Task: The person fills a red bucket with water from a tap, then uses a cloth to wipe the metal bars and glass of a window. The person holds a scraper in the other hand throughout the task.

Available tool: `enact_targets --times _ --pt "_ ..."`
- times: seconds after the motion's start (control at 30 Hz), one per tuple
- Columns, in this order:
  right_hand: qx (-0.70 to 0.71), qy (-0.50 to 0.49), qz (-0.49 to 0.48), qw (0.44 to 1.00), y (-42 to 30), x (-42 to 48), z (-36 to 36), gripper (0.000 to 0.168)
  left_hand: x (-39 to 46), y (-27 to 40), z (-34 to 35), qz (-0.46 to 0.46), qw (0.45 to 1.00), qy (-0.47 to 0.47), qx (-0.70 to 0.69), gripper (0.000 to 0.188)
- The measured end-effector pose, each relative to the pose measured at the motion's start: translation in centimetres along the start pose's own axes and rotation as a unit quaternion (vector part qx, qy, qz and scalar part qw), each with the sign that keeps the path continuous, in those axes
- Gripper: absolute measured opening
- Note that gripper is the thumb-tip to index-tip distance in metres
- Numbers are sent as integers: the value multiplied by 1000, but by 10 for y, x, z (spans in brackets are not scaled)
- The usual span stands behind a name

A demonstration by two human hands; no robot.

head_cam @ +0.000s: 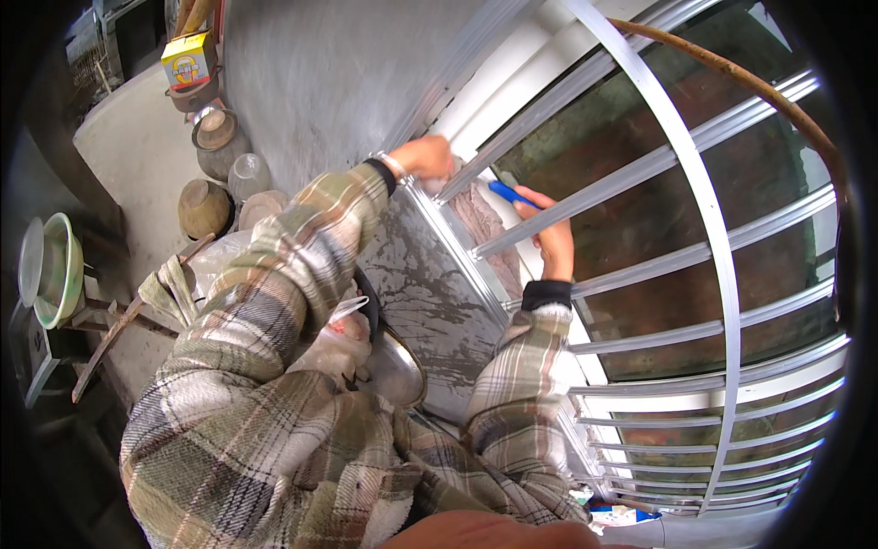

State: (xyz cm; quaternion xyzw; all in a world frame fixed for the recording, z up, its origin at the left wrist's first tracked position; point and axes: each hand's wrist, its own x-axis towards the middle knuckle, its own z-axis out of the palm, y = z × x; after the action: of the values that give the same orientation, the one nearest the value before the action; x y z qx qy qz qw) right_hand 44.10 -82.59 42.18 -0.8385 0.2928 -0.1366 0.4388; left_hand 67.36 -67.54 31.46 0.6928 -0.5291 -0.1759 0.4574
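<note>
My left hand [426,158] is curled at the upper end of the window sill, beside the metal window bars. It seems to touch the end of a crumpled grey-brown cloth [490,226] lying along the sill; blur hides its fingertips. Between the bars, my right hand [549,230] grips a blue-handled tool [511,194], whose kind I cannot tell. One bar [549,218] passes in front of that hand. Behind the bars stands the dark glass pane [638,274] of the window.
A wet-streaked grey wall [432,302] lies below the sill. Near my body are a plastic bag [336,343] and a round metal lid or pan [394,370]. Jars [223,147], a yellow box [186,62] and a green basin [65,271] stand at left. A curved stick [741,72] crosses the bars.
</note>
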Motion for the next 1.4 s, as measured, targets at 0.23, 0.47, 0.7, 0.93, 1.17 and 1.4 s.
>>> enact_targets --times 0.23,0.47,0.7,0.93,1.17,1.4 --pt "135 102 45 985 1 -58 3 33 -74 12 9 -19 971 237 -13 16" --pt "239 172 29 955 -26 -96 34 41 -94 9 -18 -41 901 431 35 14" --pt "94 236 -18 967 -21 -141 32 42 -98 50 -34 39 808 541 -229 11" --pt "91 278 -34 956 -7 -208 40 41 -56 37 -2 62 864 473 -163 7" --pt "152 261 18 953 22 -294 43 41 -29 18 11 167 910 268 -269 14" --pt "208 194 55 957 45 -342 73 41 13 40 1 237 964 122 -2 17"
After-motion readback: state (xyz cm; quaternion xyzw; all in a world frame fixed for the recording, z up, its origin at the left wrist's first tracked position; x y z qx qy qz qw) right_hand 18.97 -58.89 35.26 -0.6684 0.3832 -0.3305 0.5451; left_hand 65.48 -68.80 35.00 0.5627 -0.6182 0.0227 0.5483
